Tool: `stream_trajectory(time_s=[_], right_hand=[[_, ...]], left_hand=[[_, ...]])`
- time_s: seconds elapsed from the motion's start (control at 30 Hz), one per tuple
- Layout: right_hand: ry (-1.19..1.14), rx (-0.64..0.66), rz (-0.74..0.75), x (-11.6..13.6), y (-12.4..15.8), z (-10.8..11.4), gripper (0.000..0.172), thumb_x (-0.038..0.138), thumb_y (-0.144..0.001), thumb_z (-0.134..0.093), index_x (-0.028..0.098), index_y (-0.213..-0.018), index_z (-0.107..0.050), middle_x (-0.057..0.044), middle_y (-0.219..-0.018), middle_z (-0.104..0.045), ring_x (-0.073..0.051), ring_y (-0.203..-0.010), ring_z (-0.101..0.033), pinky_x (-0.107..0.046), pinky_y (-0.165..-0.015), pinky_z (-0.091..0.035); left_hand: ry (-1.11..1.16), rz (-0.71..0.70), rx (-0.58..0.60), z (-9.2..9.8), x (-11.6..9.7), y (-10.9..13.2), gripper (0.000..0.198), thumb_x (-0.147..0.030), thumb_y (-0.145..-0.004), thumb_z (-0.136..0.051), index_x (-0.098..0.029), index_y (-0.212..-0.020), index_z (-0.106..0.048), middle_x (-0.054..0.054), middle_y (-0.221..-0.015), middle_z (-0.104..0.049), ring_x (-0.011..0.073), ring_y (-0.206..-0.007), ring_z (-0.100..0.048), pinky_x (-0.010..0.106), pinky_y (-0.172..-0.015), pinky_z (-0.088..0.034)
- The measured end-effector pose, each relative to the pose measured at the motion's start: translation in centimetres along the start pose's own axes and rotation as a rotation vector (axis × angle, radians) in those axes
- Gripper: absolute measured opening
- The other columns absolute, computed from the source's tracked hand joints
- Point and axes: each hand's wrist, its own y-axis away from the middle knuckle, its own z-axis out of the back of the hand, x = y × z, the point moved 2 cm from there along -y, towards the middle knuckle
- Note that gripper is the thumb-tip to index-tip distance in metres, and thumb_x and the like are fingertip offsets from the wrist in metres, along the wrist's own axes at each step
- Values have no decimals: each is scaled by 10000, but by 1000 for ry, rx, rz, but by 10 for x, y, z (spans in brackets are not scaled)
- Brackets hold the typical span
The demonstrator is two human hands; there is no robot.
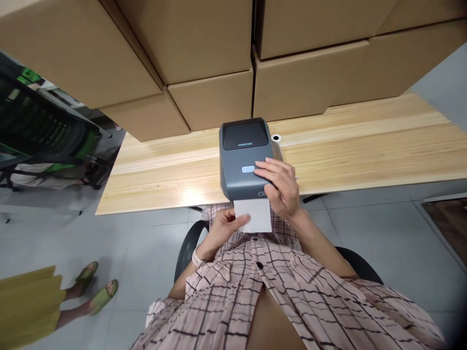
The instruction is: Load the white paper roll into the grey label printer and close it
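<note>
A dark grey label printer (233, 180) stands at the front edge of the wooden table. From its front slot a blank white paper label (260, 216) hangs down. My left hand (226, 224) pinches the label's left side, thumb on top and the other fingers mostly hidden underneath. On the printer's right front corner lies my right hand (280, 187), its fingers over the top beside the pale button (248, 169) and its thumb bent against the front edge.
Large cardboard boxes (211, 97) are stacked along the back of the table (146, 175). A small white ring-shaped thing (276, 138) with a dark middle lies right of the printer. At left are an office chair (47, 126) and a person's sandalled feet (104, 296).
</note>
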Motion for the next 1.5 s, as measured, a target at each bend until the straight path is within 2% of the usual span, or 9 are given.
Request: stream_trajectory(time_s=[0.1,0.2,0.37,0.5,0.67,0.87,1.03,1.27,1.5], right_hand=[[113,61,22,7,-8,3,443,508,-1085,-398,318,-1322,-720,-32,-1332,-750,-295,-1229,-632,-522,-1054,-424],[240,100,22,15,-16,4,439,513,-1102,-379,314,-1251,-741,-35,-1332,-738,-282,-1145,-614,-523,-1013,-389],[327,153,31,26,-32,5,309,394,-1102,-465,275,-1059,-747,-33,-1389,-732,-315,-1334,-589,-614,-1178,-288],[268,225,60,24,-41,3,259,340,-1086,-511,266,-945,-715,-4,-1439,-718,-349,-1537,-461,-702,-1282,-168],[212,236,11,10,-31,2,207,383,-1071,-549,287,-1059,-732,3,-1523,-659,-348,-1599,-385,-741,-1312,-118],[-82,33,-168,-9,20,-2,508,453,-1077,-489,310,-1564,-508,-82,-1749,-362,-318,-1611,-376,-637,-1276,-382],[-187,-14,-334,-9,41,-11,681,495,-1089,-445,282,-1710,-266,-116,-1759,-331,-298,-1624,-349,-585,-1299,-383],[-158,-5,-331,-4,35,-7,673,560,-1105,-327,280,-1714,-267,-105,-1760,-332,-322,-1628,-336,-627,-1325,-304],[-25,-3,-143,2,-24,13,755,713,-1065,-237,302,-1694,-311,-132,-1699,-436,-360,-1551,-445,-635,-1250,-399]], left_hand=[[-154,-84,-61,12,2,-1,524,-665,-792,-809,-179,-625,-706,-12,-560,-616,124,-561,-534,285,-600,-467],[-249,-314,-332,28,-2,0,586,-650,-931,-661,-188,-574,-608,-22,-557,-525,113,-562,-466,270,-579,-404],[-355,-656,-664,39,-16,-4,315,-500,-1002,-617,-214,-1053,-736,76,-1073,-720,212,-1016,-672,325,-843,-550],[-419,-770,-575,28,-19,-15,436,-462,-1013,-613,-258,-1398,-630,126,-1478,-611,283,-1391,-573,442,-1096,-533],[-406,-710,-445,16,-8,-21,669,-433,-1014,-639,-299,-1627,-406,120,-1715,-410,319,-1601,-379,533,-1314,-343],[-272,-577,-357,12,7,-24,784,-451,-994,-676,-367,-1678,-303,82,-1769,-322,341,-1638,-322,556,-1351,-305],[-256,-630,-371,10,9,-29,745,-506,-1014,-619,-353,-1678,-317,76,-1773,-316,331,-1660,-271,561,-1372,-246],[-363,-712,-452,12,1,-28,634,-609,-1048,-460,-374,-1636,-425,8,-1777,-322,285,-1703,-84,549,-1391,-145],[-384,-847,-449,28,-49,-40,602,-667,-1054,-385,-366,-1541,-569,5,-1707,-463,277,-1662,-280,505,-1390,-179]])
